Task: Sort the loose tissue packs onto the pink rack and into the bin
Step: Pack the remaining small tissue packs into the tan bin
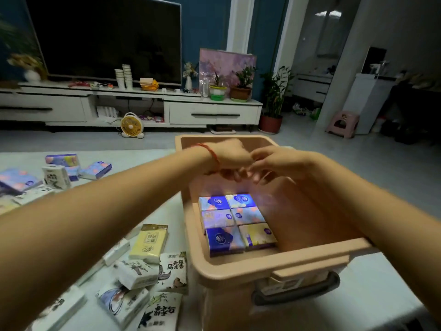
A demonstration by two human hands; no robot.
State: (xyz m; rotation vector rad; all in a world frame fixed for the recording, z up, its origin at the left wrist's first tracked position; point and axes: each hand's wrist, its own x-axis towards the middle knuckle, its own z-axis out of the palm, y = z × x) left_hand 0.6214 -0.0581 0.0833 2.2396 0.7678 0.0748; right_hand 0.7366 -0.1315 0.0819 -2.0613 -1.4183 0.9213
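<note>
A: Where are the tissue packs found?

B: Six blue-and-purple packs (236, 223) are laid flat in two columns on the floor of the bin (274, 261), towards its left wall. More are scattered loose on the table (133, 161). A white and yellow cluster (143, 271) is seen just beside the bin's near left corner, and a purple cluster (59, 170) well apart at the far left. No pink rack is seen.

A: And how are the hands placed?

B: The left hand (229, 155), with a red string (212, 151) at its wrist, and the right hand (279, 163) are brought together above the far half of the bin, fingertips touching. Both are blurred. The fingers are curled, but whether anything is pinched cannot be told.

A: How is a pack expected to handle?

B: It is judged light and soft, and its film wrap looks slick, so it could be squashed or let slip. It is best taken across the short sides, thumb set opposite fingers, with only a gentle squeeze, and laid flat beside the six so that the block is kept tight.
</note>
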